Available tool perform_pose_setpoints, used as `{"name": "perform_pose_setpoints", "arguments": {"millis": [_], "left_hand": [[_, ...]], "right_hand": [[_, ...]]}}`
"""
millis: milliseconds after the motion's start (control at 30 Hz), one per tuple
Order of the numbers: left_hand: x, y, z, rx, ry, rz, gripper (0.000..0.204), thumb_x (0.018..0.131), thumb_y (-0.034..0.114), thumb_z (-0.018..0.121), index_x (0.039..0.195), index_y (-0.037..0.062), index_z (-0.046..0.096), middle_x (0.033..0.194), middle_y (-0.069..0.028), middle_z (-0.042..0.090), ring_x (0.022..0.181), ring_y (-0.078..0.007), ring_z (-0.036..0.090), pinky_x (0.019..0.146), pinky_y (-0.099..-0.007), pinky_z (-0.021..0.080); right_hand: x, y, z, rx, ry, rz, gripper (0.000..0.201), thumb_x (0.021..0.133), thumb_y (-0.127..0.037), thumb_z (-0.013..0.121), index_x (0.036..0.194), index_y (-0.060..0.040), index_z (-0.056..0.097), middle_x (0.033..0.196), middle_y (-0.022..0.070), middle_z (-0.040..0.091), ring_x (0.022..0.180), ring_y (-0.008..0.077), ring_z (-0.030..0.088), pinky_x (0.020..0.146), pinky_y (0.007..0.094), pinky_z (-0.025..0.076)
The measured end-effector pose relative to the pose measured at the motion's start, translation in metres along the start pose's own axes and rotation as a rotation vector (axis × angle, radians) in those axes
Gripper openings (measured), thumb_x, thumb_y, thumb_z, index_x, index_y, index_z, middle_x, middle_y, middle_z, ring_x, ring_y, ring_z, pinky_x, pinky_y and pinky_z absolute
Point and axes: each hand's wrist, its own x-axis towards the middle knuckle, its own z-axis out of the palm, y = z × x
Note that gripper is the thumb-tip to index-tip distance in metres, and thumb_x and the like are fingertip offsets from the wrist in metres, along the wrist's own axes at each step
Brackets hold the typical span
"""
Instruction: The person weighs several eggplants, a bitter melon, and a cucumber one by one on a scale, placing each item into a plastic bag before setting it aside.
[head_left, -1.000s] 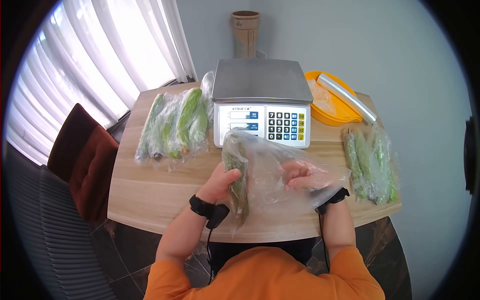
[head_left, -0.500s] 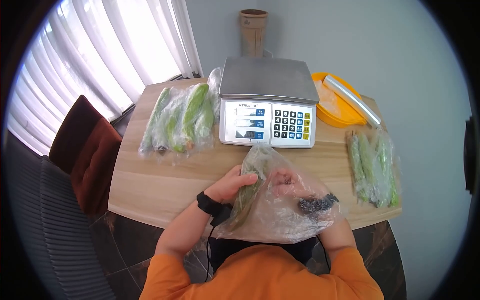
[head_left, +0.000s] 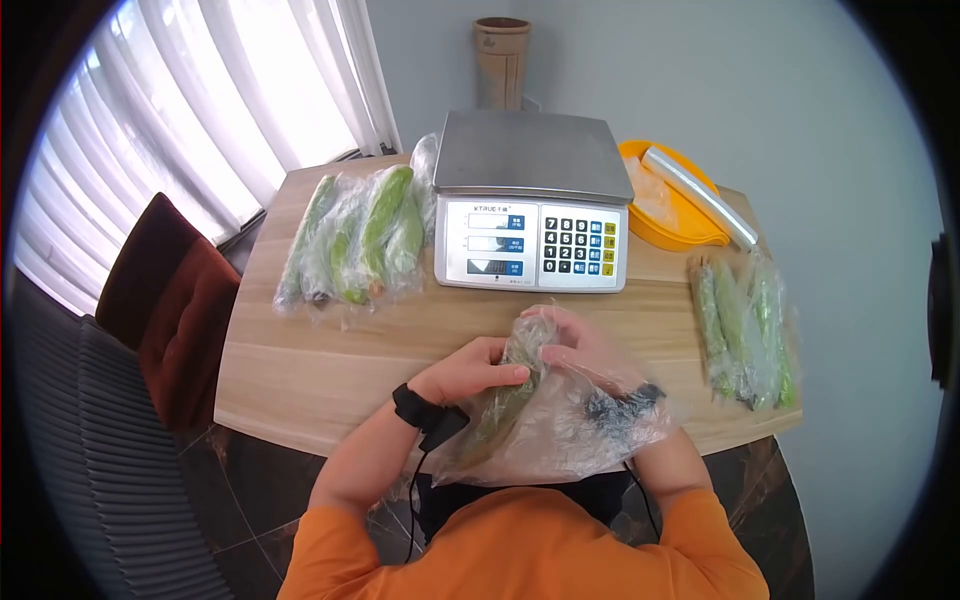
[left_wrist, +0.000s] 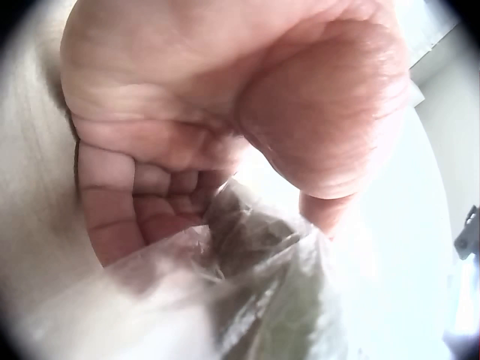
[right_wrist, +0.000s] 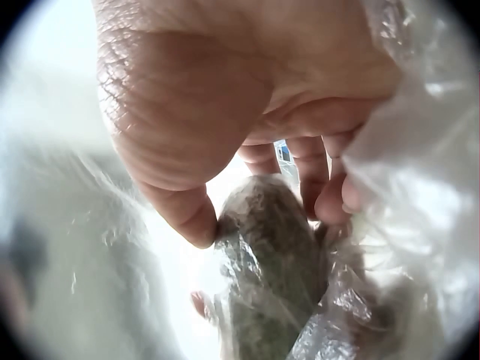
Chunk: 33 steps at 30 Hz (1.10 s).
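Note:
A long green vegetable (head_left: 507,395) with a rough skin, wrapped in clear plastic, slants upward in front of the person. The left hand (head_left: 470,371) grips it from the left, thumb across its upper part; in the left wrist view crumpled plastic (left_wrist: 255,232) lies between thumb and curled fingers. At its far end the right hand (head_left: 568,345) holds the tip, thumb on one side and fingers on the other, as the right wrist view shows at the vegetable's rounded end (right_wrist: 262,217). A clear plastic bag (head_left: 560,430) spreads loosely over the right wrist and hangs toward the lap.
Behind the hands stands a scale (head_left: 530,240) with a metal plate. Bagged green vegetables (head_left: 380,230) lie at left, more bagged ones (head_left: 740,325) at right. An orange basket (head_left: 665,235) holding a plastic roll (head_left: 700,195) sits at back right. A chair (head_left: 185,330) stands left.
The right hand, earlier spread within the bag at the right, has moved left and up to the vegetable's far end. The vegetable has tilted, and the bag has slumped lower.

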Motion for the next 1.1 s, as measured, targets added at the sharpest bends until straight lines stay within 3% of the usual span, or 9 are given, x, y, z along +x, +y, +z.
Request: {"name": "perform_pose_setpoints", "arguments": {"millis": [167,267,367,567,667,767,867,967,1100], "left_hand": [[0.004,-0.003,0.003,0.019,0.079,0.023,0.036,0.091,0.028,0.065,0.115,0.0029,0.057,0.1,0.0009,0.062,0.084,-0.005,0.056,0.072,-0.0213,0.047],[0.001,0.011,0.009,0.063,0.227,-0.094,0.032,0.092,0.03,0.063,0.111,0.0054,0.056,0.09,0.0032,0.06,0.077,-0.0039,0.054,0.064,-0.0193,0.044],[0.006,0.004,0.01,0.06,0.322,0.073,0.024,0.094,0.028,0.061,0.104,0.0074,0.055,0.084,0.0039,0.057,0.072,-0.0042,0.053,0.06,-0.0193,0.043],[0.008,-0.008,-0.01,0.03,0.123,0.121,0.012,0.096,0.022,0.058,0.099,0.0105,0.054,0.087,0.0052,0.057,0.075,-0.0018,0.051,0.064,-0.0185,0.042],[0.006,-0.004,-0.004,-0.036,0.244,0.131,0.012,0.096,0.021,0.055,0.095,0.0092,0.053,0.082,0.0046,0.056,0.068,-0.0038,0.052,0.059,-0.0196,0.042],[0.007,-0.007,-0.016,-0.19,0.251,0.213,0.011,0.097,0.019,0.055,0.094,0.0092,0.052,0.082,0.0029,0.057,0.069,-0.0056,0.053,0.059,-0.0215,0.043],[0.007,-0.005,-0.017,-0.342,0.218,0.298,0.01,0.097,0.019,0.053,0.095,0.009,0.051,0.083,0.0009,0.057,0.07,-0.0089,0.056,0.061,-0.0252,0.047],[0.008,-0.007,-0.02,-0.423,0.181,0.33,0.01,0.099,0.018,0.049,0.098,0.0081,0.05,0.086,-0.0028,0.061,0.073,-0.0136,0.06,0.064,-0.0301,0.051],[0.006,-0.004,-0.019,-0.459,0.153,0.344,0.009,0.099,0.016,0.048,0.098,0.0082,0.05,0.088,-0.0032,0.061,0.076,-0.0141,0.061,0.066,-0.0318,0.052]], "right_hand": [[0.007,0.016,-0.008,-0.139,0.023,-0.043,0.047,0.087,-0.01,0.061,0.131,-0.0032,0.046,0.121,0.0041,0.056,0.109,0.0122,0.052,0.092,0.028,0.044],[0.008,0.016,-0.009,-0.078,0.044,-0.002,0.046,0.087,-0.011,0.061,0.13,-0.0033,0.047,0.118,0.0038,0.057,0.107,0.0118,0.053,0.092,0.0278,0.044],[0.009,0.024,-0.01,-0.072,0.066,-0.009,0.046,0.087,-0.013,0.062,0.129,-0.004,0.048,0.116,0.003,0.058,0.104,0.011,0.054,0.089,0.0271,0.045],[0.004,0.016,-0.004,-0.171,0.024,0.052,0.05,0.085,-0.018,0.066,0.13,-0.0062,0.048,0.113,0.0003,0.058,0.098,0.0092,0.055,0.081,0.0243,0.046],[0.003,0.016,-0.004,-0.129,0.01,0.072,0.053,0.084,-0.02,0.067,0.13,-0.0025,0.047,0.119,0.0057,0.055,0.11,0.0136,0.051,0.095,0.0292,0.042],[0.006,0.022,-0.011,-0.089,0.007,0.063,0.054,0.085,-0.02,0.066,0.132,-0.003,0.046,0.122,0.0066,0.054,0.113,0.0142,0.05,0.096,0.0291,0.041],[0.009,0.029,-0.019,-0.054,0.003,-0.007,0.062,0.083,-0.031,0.069,0.133,-0.0026,0.045,0.124,0.0061,0.053,0.117,0.0158,0.047,0.101,0.0321,0.036],[0.009,0.034,-0.022,-0.034,0.034,0.005,0.061,0.085,-0.031,0.066,0.135,-0.0025,0.044,0.127,0.0064,0.053,0.119,0.0169,0.047,0.104,0.0325,0.034],[0.007,0.053,-0.033,-0.016,0.1,0.092,0.058,0.089,-0.029,0.063,0.136,-0.0017,0.043,0.129,0.0082,0.052,0.116,0.0162,0.048,0.096,0.03,0.04]]}}
